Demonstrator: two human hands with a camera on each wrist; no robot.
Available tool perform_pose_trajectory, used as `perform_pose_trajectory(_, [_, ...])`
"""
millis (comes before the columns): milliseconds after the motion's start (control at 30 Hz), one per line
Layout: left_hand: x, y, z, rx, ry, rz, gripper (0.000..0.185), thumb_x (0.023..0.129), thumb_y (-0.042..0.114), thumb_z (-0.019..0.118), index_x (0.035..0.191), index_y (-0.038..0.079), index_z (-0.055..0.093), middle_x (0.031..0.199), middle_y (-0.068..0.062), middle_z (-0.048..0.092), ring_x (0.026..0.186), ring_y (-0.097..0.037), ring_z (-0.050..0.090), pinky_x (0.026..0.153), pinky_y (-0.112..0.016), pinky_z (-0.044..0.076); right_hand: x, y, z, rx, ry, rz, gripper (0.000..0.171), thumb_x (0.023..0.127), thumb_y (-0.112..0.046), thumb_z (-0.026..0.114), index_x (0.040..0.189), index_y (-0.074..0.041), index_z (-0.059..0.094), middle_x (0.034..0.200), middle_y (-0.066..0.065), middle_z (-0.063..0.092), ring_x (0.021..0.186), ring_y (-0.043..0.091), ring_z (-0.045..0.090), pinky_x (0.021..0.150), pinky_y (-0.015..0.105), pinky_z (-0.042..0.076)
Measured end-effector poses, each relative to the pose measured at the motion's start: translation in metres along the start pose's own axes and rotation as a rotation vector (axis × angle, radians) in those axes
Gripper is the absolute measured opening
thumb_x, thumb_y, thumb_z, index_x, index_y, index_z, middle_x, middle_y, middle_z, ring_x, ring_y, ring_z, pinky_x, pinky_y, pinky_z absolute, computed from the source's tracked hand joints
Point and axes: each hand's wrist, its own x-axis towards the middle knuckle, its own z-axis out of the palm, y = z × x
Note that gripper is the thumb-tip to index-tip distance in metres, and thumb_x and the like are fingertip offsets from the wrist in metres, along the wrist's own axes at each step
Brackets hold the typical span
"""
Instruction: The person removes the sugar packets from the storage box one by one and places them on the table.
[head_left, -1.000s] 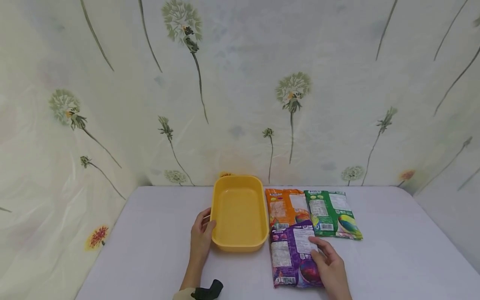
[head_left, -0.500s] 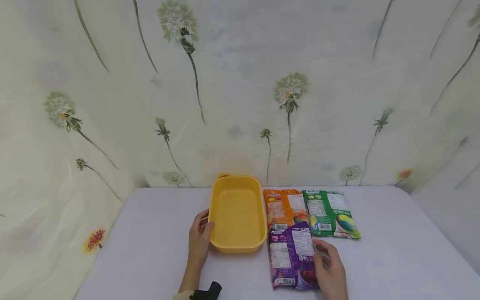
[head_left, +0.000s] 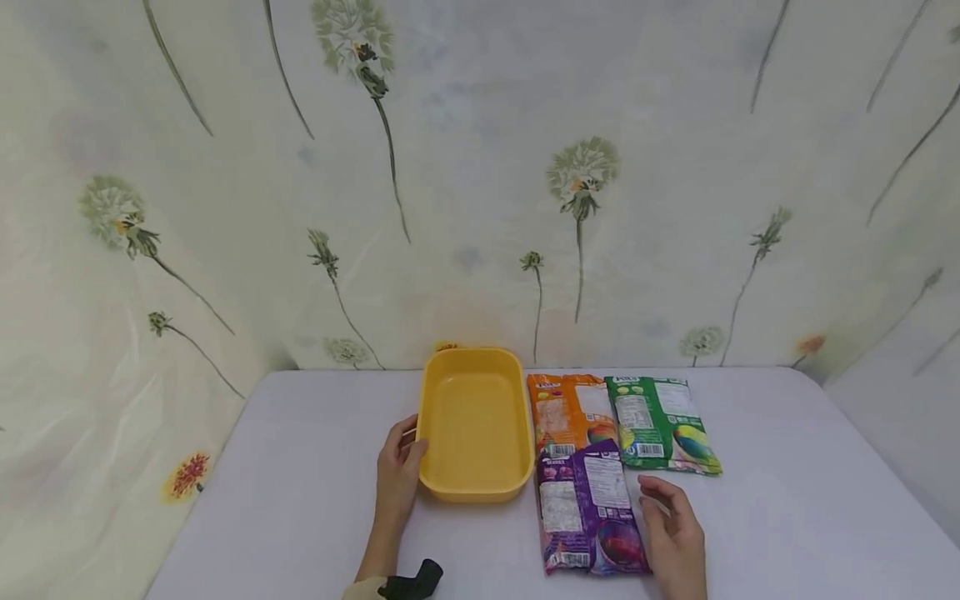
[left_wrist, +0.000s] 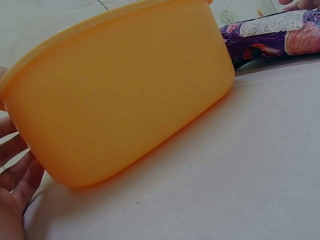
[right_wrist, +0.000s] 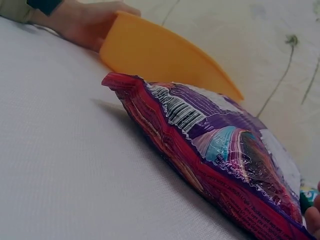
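Observation:
My left hand point(head_left: 399, 471) holds the left rim of a yellow plastic tub point(head_left: 480, 492), thumb over the rim and fingers against the outer wall. In the left wrist view, fingers point(left_wrist: 20, 172) lie along the side of the tub point(left_wrist: 125, 100). A purple candy bag point(head_left: 562, 508) lies flat to the right of the tub, its top edge over the bottom of an orange candy bag point(head_left: 555, 417). My right hand point(head_left: 675, 533) is just right of the purple bag, fingers loosely bent and holding nothing. In the right wrist view only fingertips point(right_wrist: 314, 215) show.
A green candy bag point(head_left: 656, 425) lies to the right of the orange one. White cloth covers the table point(head_left: 315, 467), and a floral sheet point(head_left: 465, 167) hangs behind its back edge.
My right hand has come off the purple bag's right edge and moved slightly right. The left hand stays on the tub, and the bags keep their places.

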Motion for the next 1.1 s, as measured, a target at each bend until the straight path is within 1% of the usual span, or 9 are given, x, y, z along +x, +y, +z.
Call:
perform_pose_trajectory(67, [-0.002,0.004,-0.001,0.014,-0.003,-0.003,0.037,0.090,0.007,0.054,0.127,0.006,0.055,0.125,-0.013,0.060,0.109,-0.025,0.061,0.086,-0.014,0.047,0.000,0.000,0.000,-0.002,-0.013,-0.004,0.031,0.100,-0.012,0.040,0.129,-0.013,0.047,0.129,-0.002,0.053,0.112,-0.004,0.044,0.085,-0.001,0.038])
perform_pose_trajectory(133, [-0.001,0.001,-0.001,0.018,-0.003,-0.005,0.037,0.090,0.007,0.055,0.127,0.006,0.055,0.124,-0.013,0.060,0.108,-0.026,0.061,0.086,-0.015,0.048,0.001,-0.001,0.001,0.001,-0.024,-0.005,0.031,0.100,-0.013,0.040,0.130,-0.013,0.047,0.129,-0.001,0.052,0.112,-0.003,0.043,0.085,-0.001,0.037])
perform_pose_trajectory(333, [0.009,-0.031,0.000,-0.003,0.006,-0.027,0.036,0.091,0.013,0.056,0.128,0.014,0.056,0.125,-0.009,0.060,0.109,-0.023,0.061,0.089,-0.020,0.049,-0.001,-0.002,0.005,-0.005,-0.050,0.017,0.032,0.100,-0.013,0.040,0.131,-0.013,0.046,0.129,0.001,0.052,0.108,-0.008,0.043,0.083,-0.003,0.036])
perform_pose_trajectory(433, [0.008,-0.040,-0.002,0.014,0.010,-0.024,0.036,0.092,0.015,0.056,0.127,0.018,0.057,0.124,-0.007,0.061,0.108,-0.021,0.061,0.089,-0.021,0.050,-0.004,0.000,0.008,-0.006,-0.064,0.035,0.032,0.099,-0.010,0.040,0.131,-0.011,0.046,0.128,0.002,0.052,0.105,-0.010,0.044,0.081,-0.004,0.036])
perform_pose_trajectory(600, [0.007,-0.042,-0.009,0.029,0.022,0.018,0.034,0.093,0.018,0.055,0.127,0.018,0.057,0.123,-0.006,0.061,0.108,-0.021,0.061,0.090,-0.021,0.050,-0.006,0.000,0.015,-0.004,-0.087,0.042,0.032,0.099,-0.012,0.040,0.131,-0.012,0.046,0.128,0.003,0.051,0.104,-0.009,0.045,0.081,-0.002,0.037])
perform_pose_trajectory(767, [0.007,-0.040,-0.010,0.038,0.028,0.028,0.035,0.096,0.033,0.051,0.129,0.021,0.055,0.127,-0.002,0.059,0.112,-0.017,0.057,0.093,-0.018,0.046,0.000,-0.005,0.016,-0.016,-0.104,0.039,0.032,0.100,-0.017,0.038,0.132,-0.015,0.045,0.130,0.000,0.051,0.109,-0.005,0.043,0.083,-0.001,0.036])
perform_pose_trajectory(933, [0.008,-0.038,-0.011,0.031,0.012,0.028,0.041,0.097,0.045,0.044,0.133,0.026,0.050,0.134,0.004,0.054,0.124,-0.014,0.051,0.105,-0.033,0.043,0.004,-0.007,0.017,-0.027,-0.110,0.062,0.034,0.101,-0.023,0.036,0.134,-0.018,0.041,0.132,-0.005,0.048,0.117,0.001,0.041,0.086,0.002,0.037])
perform_pose_trajectory(1000, [0.006,-0.036,-0.012,0.042,-0.006,0.014,0.043,0.096,0.047,0.043,0.136,0.030,0.046,0.138,0.007,0.051,0.130,-0.013,0.046,0.110,-0.039,0.037,0.006,-0.008,0.017,-0.030,-0.129,0.032,0.036,0.101,-0.027,0.037,0.136,-0.017,0.039,0.135,-0.003,0.047,0.122,0.006,0.040,0.094,0.009,0.039])
perform_pose_trajectory(1100, [0.000,-0.033,-0.016,0.106,-0.070,0.011,0.047,0.096,0.048,0.043,0.140,0.031,0.039,0.143,0.009,0.044,0.132,-0.017,0.043,0.110,-0.047,0.035,0.013,-0.009,0.009,-0.109,-0.211,-0.061,0.047,0.100,-0.038,0.039,0.140,-0.016,0.035,0.141,0.005,0.042,0.130,0.018,0.038,0.105,0.031,0.040])
